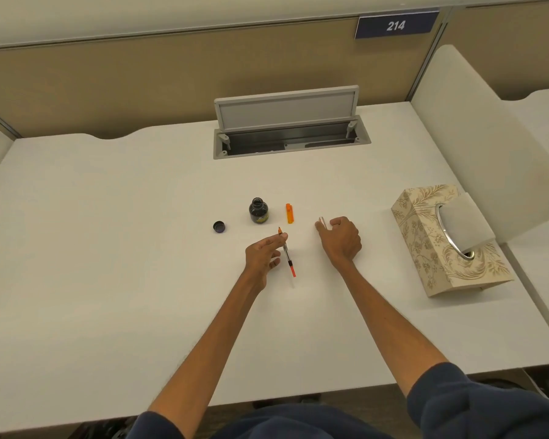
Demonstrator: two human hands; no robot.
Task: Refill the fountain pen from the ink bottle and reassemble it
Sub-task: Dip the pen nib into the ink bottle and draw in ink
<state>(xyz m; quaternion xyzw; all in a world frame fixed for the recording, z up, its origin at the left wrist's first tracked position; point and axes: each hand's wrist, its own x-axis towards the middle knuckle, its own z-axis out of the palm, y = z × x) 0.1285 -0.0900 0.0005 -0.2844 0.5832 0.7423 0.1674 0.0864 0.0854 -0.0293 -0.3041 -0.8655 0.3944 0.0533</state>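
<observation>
My left hand [262, 253] holds the fountain pen's inner part [286, 253] between thumb and fingertips, its orange nib end pointing away toward the ink bottle and its clear converter with an orange tip trailing toward me. The open dark ink bottle [258, 211] stands upright just beyond it. The bottle's dark cap [219, 227] lies to the left on the white desk [108, 248]. An orange pen cap [289, 213] lies right of the bottle. My right hand [339, 237] rests on the desk with fingers curled on a clear pen barrel [321, 222], mostly hidden.
A patterned tissue box [438, 248] sits at the right, with a white tissue sticking out. An open grey cable hatch [290, 128] is set into the desk at the back. A tan partition with a "214" sign rises behind the desk.
</observation>
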